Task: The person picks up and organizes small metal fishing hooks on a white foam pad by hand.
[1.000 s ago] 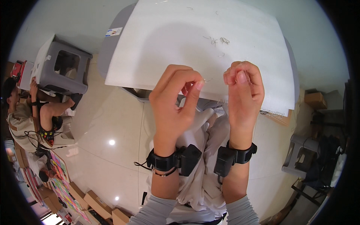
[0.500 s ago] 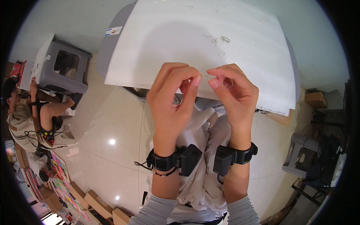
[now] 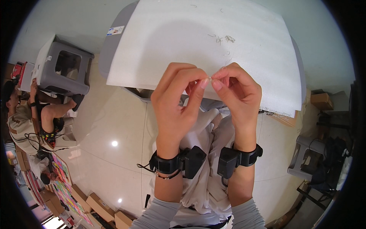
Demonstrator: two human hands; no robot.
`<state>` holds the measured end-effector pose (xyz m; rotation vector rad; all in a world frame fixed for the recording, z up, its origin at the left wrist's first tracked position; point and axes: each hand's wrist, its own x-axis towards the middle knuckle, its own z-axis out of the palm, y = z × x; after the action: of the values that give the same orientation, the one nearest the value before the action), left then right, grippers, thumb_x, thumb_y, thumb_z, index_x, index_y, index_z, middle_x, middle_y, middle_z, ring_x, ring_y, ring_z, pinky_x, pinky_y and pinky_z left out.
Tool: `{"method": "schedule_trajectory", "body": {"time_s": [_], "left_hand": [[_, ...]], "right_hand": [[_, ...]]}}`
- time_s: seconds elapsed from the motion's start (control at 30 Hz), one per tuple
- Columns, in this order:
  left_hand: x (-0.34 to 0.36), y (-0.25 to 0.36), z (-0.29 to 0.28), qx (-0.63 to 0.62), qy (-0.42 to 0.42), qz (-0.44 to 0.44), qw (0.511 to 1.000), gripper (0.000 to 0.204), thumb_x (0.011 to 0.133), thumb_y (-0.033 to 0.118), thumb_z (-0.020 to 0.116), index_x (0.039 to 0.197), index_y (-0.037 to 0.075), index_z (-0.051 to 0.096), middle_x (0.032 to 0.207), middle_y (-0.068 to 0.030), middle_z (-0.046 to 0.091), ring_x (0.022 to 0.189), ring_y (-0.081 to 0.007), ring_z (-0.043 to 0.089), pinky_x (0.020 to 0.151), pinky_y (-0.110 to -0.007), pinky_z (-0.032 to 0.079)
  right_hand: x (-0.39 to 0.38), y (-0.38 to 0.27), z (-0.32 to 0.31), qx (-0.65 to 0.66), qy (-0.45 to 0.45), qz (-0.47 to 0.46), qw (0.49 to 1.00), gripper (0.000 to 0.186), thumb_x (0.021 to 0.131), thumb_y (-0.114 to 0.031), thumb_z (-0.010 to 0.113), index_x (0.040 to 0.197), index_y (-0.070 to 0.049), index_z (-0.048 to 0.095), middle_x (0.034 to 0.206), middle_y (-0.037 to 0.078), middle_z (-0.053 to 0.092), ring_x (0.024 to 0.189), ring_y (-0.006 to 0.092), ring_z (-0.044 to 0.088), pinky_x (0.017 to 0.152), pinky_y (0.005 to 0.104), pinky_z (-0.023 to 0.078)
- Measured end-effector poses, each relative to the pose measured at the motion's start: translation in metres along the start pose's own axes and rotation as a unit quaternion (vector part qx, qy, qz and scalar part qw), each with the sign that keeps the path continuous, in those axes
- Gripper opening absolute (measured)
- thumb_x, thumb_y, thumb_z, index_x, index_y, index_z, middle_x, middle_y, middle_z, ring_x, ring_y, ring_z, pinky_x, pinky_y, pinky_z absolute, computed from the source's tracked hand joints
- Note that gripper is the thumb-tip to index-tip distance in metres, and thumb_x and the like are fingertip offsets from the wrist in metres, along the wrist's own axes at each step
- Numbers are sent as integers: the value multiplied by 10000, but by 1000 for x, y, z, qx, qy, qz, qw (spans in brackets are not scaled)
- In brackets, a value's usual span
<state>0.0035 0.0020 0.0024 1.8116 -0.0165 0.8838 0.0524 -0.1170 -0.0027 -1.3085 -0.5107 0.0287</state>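
Over the near edge of the white sheet, my left hand [image 3: 177,103] and my right hand [image 3: 239,95] meet at the fingertips. Both pinch thumb against forefinger on a tiny thin hook [image 3: 210,79], most of which the fingers hide. A fine clear line [image 3: 227,68] shows faintly above my right forefinger. Beyond the hands, a small tangled pile of hooks [image 3: 230,39] lies on the sheet. Single hooks are scattered around it, one of them [image 3: 227,53] nearer to my right hand.
The white foam sheet [image 3: 160,72] covers a grey table [image 3: 105,57]. A grey stool [image 3: 72,65] stands at left, with a seated person [image 3: 26,122] beside it. Cardboard boxes [image 3: 100,206] line the lower left. Another grey stool [image 3: 305,156] is at right.
My fingertips have come together, closing the small gap between the hands. The fine line above my right forefinger now shows. The hooks on the sheet lie as before.
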Motion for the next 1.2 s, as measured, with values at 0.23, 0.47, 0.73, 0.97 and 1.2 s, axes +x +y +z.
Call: {"method": "schedule_trajectory", "body": {"time_s": [0.23,0.47,0.73,0.97,1.2], "left_hand": [[0,0,1,-5,1,6,1000,70,781,-25,634,824,25,609,810,-47,569,619,-115,505,542,-219,416],[1,1,1,14,-6,14,1000,80,778,-29,632,821,34,610,806,-38,569,614,-110,504,537,-218,414],[1,0,1,25,-9,15,1000,86,772,-35,627,814,37,605,802,-37,568,612,-114,507,529,-219,406],[1,0,1,25,2,10,1000,83,772,-38,626,809,33,602,801,-40,567,610,-109,503,533,-217,406],[0,1,0,31,28,30,999,91,765,-49,633,819,19,607,814,-51,567,606,-107,503,536,-216,409]], "right_hand": [[-1,-1,-1,-4,3,7,1000,183,748,115,622,877,-13,642,778,1,522,683,76,449,685,223,416],[0,-3,2,15,7,16,1000,169,761,111,606,876,-11,625,787,-7,526,698,70,455,695,219,414],[-1,-3,-2,85,66,65,992,77,821,36,611,885,-6,605,822,-18,549,746,58,458,696,200,390],[-1,-2,-6,88,61,56,993,98,819,36,615,907,-8,615,802,-24,533,734,57,447,700,191,375],[-2,-10,-2,27,48,53,997,173,780,97,609,924,5,638,731,-40,473,701,53,428,668,193,379]]}}
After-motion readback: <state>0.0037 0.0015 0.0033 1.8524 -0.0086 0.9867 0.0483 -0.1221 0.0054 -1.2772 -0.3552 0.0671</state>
